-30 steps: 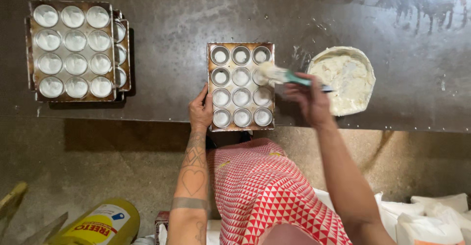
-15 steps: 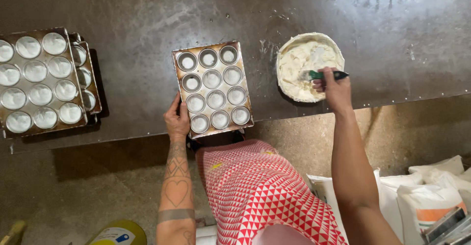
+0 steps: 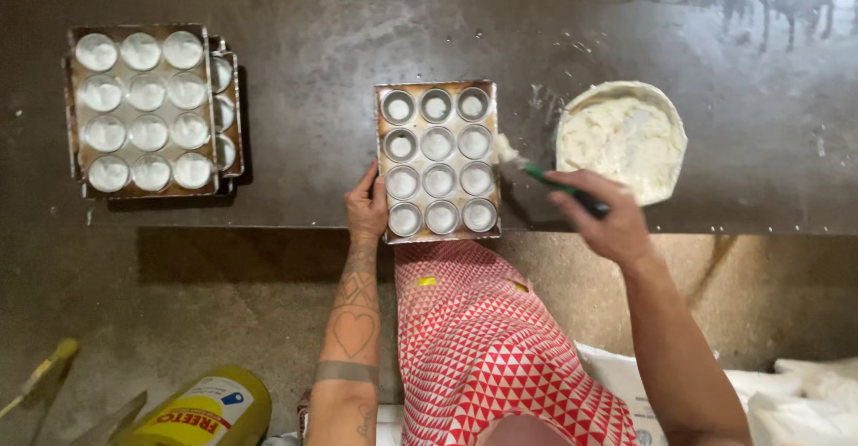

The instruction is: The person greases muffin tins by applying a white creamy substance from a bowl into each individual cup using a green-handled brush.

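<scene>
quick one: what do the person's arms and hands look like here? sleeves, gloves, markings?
Both bare: no sleeves, no gloves. The left forearm has dark line tattoos, a heart outline, geometric shapes above it and a band nearer the elbow. The right forearm shows no markings. No rings or watch visible on either hand.

Lit unevenly from above; glare at the upper right of the dark table [image 3: 295, 17]. Deep shadow under the table edge. Motion blur on right hand [image 3: 608, 218]; elsewhere reasonably sharp.

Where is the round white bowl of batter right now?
In the head view, the round white bowl of batter sits on the dark counter, right of the twelve-cup metal muffin tray, just beyond the right hand.
</scene>
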